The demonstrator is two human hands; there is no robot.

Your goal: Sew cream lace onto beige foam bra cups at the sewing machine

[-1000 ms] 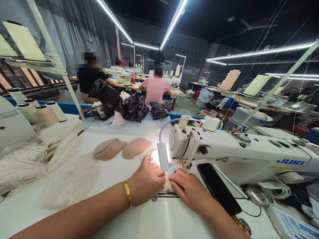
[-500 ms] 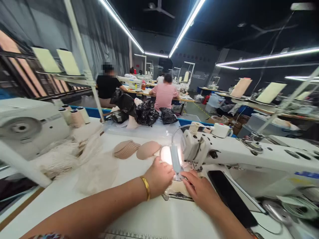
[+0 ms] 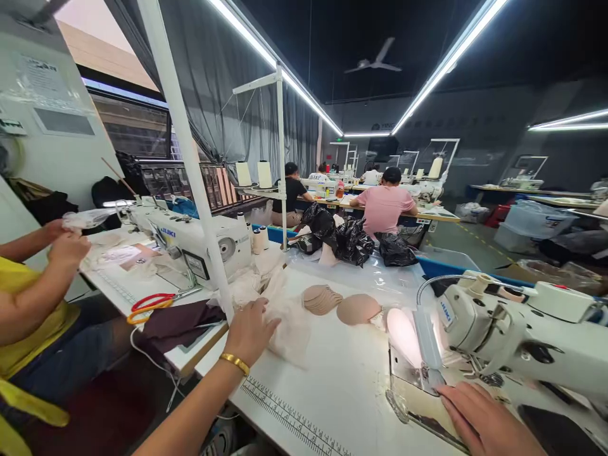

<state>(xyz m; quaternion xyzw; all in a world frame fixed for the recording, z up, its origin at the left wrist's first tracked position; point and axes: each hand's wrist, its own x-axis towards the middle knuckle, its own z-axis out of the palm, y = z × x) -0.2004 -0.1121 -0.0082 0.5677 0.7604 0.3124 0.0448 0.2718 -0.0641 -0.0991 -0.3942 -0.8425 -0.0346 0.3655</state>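
My left hand (image 3: 250,330), with a gold bangle on the wrist, reaches to the left and its fingers rest on a sheer pale fabric piece (image 3: 289,323) lying on the white table (image 3: 332,386). My right hand (image 3: 479,418) lies flat on the metal plate of the white sewing machine (image 3: 522,329), just below the needle area and its lit lamp (image 3: 403,332). A stack of beige cup pieces (image 3: 322,299) and a single beige cup (image 3: 358,309) lie beyond the fabric.
A co-worker in yellow (image 3: 33,297) sits at the left by another sewing machine (image 3: 190,237); red-handled scissors (image 3: 152,303) lie there. A white pole (image 3: 190,158) stands at the table edge. Black bags (image 3: 346,237) sit at the far end. Other people work farther back.
My left hand left the needle area and moved left onto the sheer fabric. My view swung left, bringing the neighbouring worker and machine in. My right hand stays at the machine plate.
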